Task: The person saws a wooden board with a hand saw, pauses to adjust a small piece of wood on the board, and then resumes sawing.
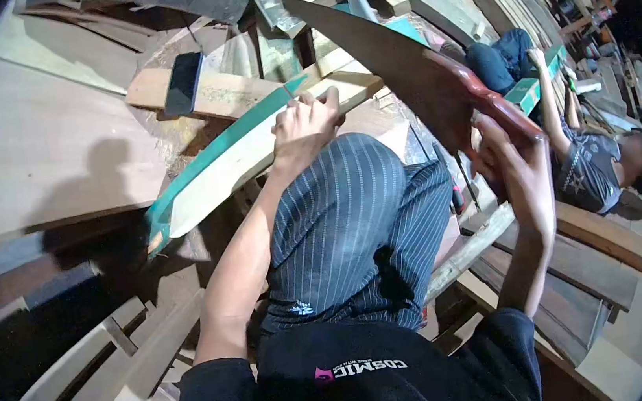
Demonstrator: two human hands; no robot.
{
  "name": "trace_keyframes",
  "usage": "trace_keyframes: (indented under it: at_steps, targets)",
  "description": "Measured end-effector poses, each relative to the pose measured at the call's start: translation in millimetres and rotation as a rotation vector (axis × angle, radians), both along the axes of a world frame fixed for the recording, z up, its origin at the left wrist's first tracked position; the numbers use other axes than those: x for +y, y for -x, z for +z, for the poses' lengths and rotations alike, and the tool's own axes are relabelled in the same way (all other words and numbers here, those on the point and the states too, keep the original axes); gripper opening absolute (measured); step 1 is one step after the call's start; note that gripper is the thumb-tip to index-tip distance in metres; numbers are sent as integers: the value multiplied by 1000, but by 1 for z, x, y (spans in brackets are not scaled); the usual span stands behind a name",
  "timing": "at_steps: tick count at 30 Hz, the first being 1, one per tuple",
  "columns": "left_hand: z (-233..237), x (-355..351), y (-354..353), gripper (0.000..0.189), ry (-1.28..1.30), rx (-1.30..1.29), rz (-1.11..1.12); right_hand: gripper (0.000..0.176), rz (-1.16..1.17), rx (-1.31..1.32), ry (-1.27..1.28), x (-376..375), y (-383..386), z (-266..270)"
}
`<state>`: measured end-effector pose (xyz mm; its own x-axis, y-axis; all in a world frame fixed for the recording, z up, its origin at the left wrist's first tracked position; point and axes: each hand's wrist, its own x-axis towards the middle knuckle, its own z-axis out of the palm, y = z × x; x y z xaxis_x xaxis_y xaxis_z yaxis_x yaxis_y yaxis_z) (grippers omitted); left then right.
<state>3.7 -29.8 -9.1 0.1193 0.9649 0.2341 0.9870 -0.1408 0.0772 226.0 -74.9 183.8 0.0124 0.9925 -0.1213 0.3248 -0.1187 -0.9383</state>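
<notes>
My right hand [518,158] is wrapped round the red handle of a handsaw [391,54]. The saw's broad dark blade is raised and points up and to the left, beyond the far end of a wooden beam [230,163]. This beam has a pale bare face and a green painted side, and slants from lower left to upper right in front of my knees. My left hand [305,127] grips its top edge near the upper right part, fingers curled over it. The blade looks apart from the beam.
A dark phone [184,83] lies on a short plank [234,95] beyond the beam. Wide boards [61,143] are at the left, and wood offcuts [276,15] crowd the top. At the right, another person [590,162] holds a green piece of wood [527,94].
</notes>
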Motion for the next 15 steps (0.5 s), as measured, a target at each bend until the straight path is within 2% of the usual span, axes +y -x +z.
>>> trace_keyframes:
  at_steps: [3,4,6,7,8,11,12,15]
  targets:
    - [-21,1,7,32,-530,116,-72,41,-109,-241,-106,-31,-23,41]
    - [-14,2,7,26,-433,31,-120,44,-166,-311,-151,-47,-43,49]
    - [-3,3,3,22,-282,-1,-58,48,-251,-406,-137,-76,-80,74]
    - [-3,2,2,20,-205,-18,-24,50,-210,-413,-150,-91,-112,90]
    - [-5,3,2,16,-284,0,-31,51,-168,-419,-164,-107,-143,107]
    - [-3,4,0,12,-189,54,-38,41,-205,-403,-207,-107,-149,104]
    - [-6,7,2,10,-215,116,-52,38,-234,-377,-184,-96,-135,93]
    - [-10,7,-3,9,-137,67,-49,29,-281,-217,-38,-36,-61,43]
